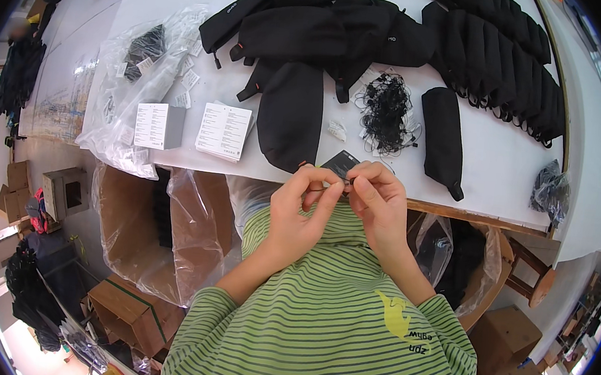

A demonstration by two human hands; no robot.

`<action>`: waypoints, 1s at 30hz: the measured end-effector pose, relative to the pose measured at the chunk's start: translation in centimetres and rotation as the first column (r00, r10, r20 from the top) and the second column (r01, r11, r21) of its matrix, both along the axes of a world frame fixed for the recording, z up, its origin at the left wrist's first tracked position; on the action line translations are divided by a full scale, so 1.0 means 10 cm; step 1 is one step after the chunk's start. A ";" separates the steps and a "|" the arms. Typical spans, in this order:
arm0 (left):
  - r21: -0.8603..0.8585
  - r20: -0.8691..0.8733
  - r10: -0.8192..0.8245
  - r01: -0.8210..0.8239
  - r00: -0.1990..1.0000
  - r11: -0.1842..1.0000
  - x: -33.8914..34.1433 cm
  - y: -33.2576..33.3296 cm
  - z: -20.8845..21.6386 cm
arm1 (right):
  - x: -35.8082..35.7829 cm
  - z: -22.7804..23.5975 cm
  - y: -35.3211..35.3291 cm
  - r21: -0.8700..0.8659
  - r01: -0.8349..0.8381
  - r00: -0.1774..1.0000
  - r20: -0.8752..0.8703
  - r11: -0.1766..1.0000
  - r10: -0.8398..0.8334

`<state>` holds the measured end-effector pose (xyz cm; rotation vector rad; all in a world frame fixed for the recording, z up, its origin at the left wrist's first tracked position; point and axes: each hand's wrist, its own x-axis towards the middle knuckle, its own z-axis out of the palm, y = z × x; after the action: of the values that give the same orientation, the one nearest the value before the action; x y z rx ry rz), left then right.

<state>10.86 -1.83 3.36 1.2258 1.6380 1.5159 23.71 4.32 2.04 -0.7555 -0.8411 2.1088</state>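
1. Left hand (pixel 301 212): thumb and fingertip pinch thin black cord (pixel 349 182), held between both hands at table's (pixel 405 175) front edge.
2. Right hand (pixel 382 210): narrow pinch, same cord.
3. Black tag (pixel 342 163) just beyond fingertips.
4. Black pouch (pixel 290 115) behind, leftward; cord pile (pixel 387 113) rightward.

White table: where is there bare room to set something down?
Bare table shows between the lone black pouch and the crumpled bag, in front of the pouch rows. Crowded: middle, with pouch pile and tangled cords; left, under clear plastic.
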 end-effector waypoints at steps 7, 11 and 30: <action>-0.026 0.039 0.013 -0.012 0.999 1.000 0.00 -0.01 -0.01 | -0.03 0.01 0.00 0.021 0.018 0.999 0.034 1.000 -0.018; -0.013 0.080 0.033 -0.032 0.996 0.999 0.01 -0.01 -0.02 | -0.02 0.00 0.01 0.033 0.014 0.999 0.044 0.999 -0.016; -0.062 0.527 -0.071 0.122 0.847 0.991 0.03 0.03 -0.13 | -0.01 -0.08 -0.10 -0.060 0.044 0.997 -0.064 0.997 -0.048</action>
<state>11.14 -1.49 2.02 0.7358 1.2435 1.5198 23.57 3.31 1.22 -0.7251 -0.7233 2.1127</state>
